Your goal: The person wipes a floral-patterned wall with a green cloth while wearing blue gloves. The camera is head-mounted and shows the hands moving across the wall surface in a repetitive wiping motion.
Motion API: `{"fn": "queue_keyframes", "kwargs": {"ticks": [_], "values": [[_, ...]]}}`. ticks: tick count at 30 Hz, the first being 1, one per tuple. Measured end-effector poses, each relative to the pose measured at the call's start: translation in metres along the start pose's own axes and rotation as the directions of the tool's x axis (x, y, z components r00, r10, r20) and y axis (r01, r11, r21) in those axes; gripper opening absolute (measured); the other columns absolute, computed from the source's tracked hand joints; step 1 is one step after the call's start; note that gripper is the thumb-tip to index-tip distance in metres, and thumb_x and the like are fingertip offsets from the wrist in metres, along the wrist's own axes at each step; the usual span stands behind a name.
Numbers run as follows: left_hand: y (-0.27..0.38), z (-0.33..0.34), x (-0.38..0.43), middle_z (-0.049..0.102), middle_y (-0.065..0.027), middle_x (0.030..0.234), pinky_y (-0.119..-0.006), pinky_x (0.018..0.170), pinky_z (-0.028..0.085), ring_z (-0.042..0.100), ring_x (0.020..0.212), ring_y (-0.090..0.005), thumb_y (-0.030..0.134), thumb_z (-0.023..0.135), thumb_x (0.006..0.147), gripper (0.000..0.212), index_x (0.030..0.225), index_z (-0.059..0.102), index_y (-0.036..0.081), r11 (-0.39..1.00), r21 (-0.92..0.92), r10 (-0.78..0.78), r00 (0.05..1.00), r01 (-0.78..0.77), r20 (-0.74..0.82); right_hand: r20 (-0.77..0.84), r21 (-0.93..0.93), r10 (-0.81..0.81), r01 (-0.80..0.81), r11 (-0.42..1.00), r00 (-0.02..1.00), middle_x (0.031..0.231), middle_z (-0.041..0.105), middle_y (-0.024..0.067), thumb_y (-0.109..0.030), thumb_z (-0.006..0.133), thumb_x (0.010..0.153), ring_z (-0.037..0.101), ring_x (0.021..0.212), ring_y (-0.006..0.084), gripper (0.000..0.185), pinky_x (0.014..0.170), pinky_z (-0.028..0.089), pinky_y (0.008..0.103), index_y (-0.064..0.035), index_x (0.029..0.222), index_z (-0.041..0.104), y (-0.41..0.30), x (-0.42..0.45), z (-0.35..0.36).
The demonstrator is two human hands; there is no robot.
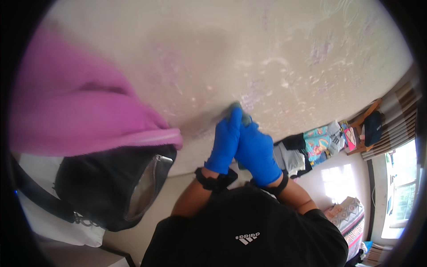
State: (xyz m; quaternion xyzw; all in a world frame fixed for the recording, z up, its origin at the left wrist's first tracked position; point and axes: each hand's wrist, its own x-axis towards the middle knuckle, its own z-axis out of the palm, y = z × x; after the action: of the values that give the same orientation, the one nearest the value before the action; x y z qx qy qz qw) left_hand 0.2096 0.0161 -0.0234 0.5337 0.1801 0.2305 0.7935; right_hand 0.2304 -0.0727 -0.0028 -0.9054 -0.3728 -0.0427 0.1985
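Observation:
Both hands wear blue gloves and are together at the middle of the head view, against a pale surface (pixel 206 56) with faint purple marks. My left hand (pixel 227 140) and my right hand (pixel 257 150) are closed side by side around a small grey-green piece (pixel 245 117), perhaps a cloth or sponge. Its full shape is hidden by the fingers. Parts of the surface around it look glossy, with whitish streaks.
Pink fabric (pixel 76 110) hangs at the left, above a black bag (pixel 103 187) with an open zip. Clothes (pixel 317 143) lie in a row at the right, near a wooden chair (pixel 372 106) and a black cap (pixel 372 128). A window (pixel 403 193) and patterned bedding (pixel 348 213) are farther right.

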Motion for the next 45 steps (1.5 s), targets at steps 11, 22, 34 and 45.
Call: {"fn": "queue_keyframes", "kwargs": {"ticks": [11, 22, 34, 45], "values": [[0.017, 0.01, -0.002, 0.063, -0.0029, 0.079, -0.027, 0.072, 0.047, 0.056, 0.074, -0.0117, 0.039, 0.05, 0.1, 0.039, 0.085, 0.062, 0.005, 0.998, -0.032, 0.055, 0.996, -0.053, 0.07, -0.056, 0.042, -0.009, 0.012, 0.999, 0.998, 0.091, 0.065, 0.0152, -0.025, 0.065, 0.083, 0.067, 0.068, 0.0308, 0.045, 0.059, 0.054, 0.0399, -0.0091, 0.122, 0.051, 0.004, 0.005, -0.007], [0.023, 0.002, -0.02, 0.065, -0.0111, 0.081, -0.034, 0.075, 0.053, 0.065, 0.077, -0.0228, 0.047, 0.048, 0.099, 0.046, 0.091, 0.06, 0.003, 0.99, 0.036, 0.139, 0.987, -0.136, -0.083, 0.15, 0.134, -0.073, 0.053, 0.99, 0.986, 0.093, 0.065, 0.0154, -0.022, 0.067, 0.08, 0.068, 0.072, 0.0307, 0.054, 0.063, 0.055, 0.04, -0.0074, 0.127, 0.046, -0.009, 0.002, -0.022], [-0.012, -0.018, -0.022, 0.061, -0.0018, 0.079, -0.027, 0.071, 0.046, 0.054, 0.074, -0.0112, 0.045, 0.049, 0.1, 0.045, 0.084, 0.061, 0.005, 1.0, 0.008, 0.009, 0.989, -0.008, -0.151, 0.028, 0.127, -0.143, 0.139, 0.982, 0.989, 0.095, 0.065, 0.0162, -0.02, 0.057, 0.088, 0.065, 0.065, 0.034, 0.043, 0.056, 0.053, 0.0432, -0.0096, 0.128, 0.046, -0.001, -0.011, 0.016], [-0.014, -0.02, -0.01, 0.063, -0.0029, 0.085, -0.028, 0.075, 0.046, 0.056, 0.078, -0.0127, 0.042, 0.053, 0.098, 0.04, 0.089, 0.061, 0.004, 0.998, 0.043, 0.042, 0.995, -0.038, -0.086, -0.011, 0.085, -0.151, 0.152, 0.985, 0.988, 0.092, 0.064, 0.0162, -0.021, 0.071, 0.075, 0.067, 0.068, 0.0311, 0.057, 0.06, 0.054, 0.04, -0.0076, 0.125, 0.05, 0.002, -0.001, 0.019]]}}
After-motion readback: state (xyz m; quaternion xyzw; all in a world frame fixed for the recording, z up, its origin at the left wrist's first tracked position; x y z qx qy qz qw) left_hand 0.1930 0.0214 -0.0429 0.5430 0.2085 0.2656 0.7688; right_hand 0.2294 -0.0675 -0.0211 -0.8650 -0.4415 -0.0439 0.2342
